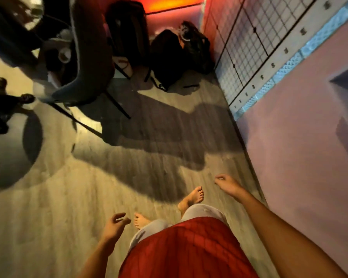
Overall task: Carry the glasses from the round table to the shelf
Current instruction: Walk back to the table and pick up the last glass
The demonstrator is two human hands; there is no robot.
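I look down at a wooden floor (88, 197) while walking barefoot. My left hand (115, 225) hangs low at the bottom centre, fingers loosely curled and apart, holding nothing. My right hand (227, 184) swings forward on the right, fingers relaxed, also holding nothing. No glasses, round table or shelf show clearly in this view; only a dark table edge (10, 19) at the top left.
A grey chair (84, 57) with black legs stands at the upper left. Dark bags (169, 55) lie on the floor ahead by the wall. A tiled wall (249, 47) and a pink wall (309, 147) run along the right. Small dark objects (0, 105) sit at the left edge.
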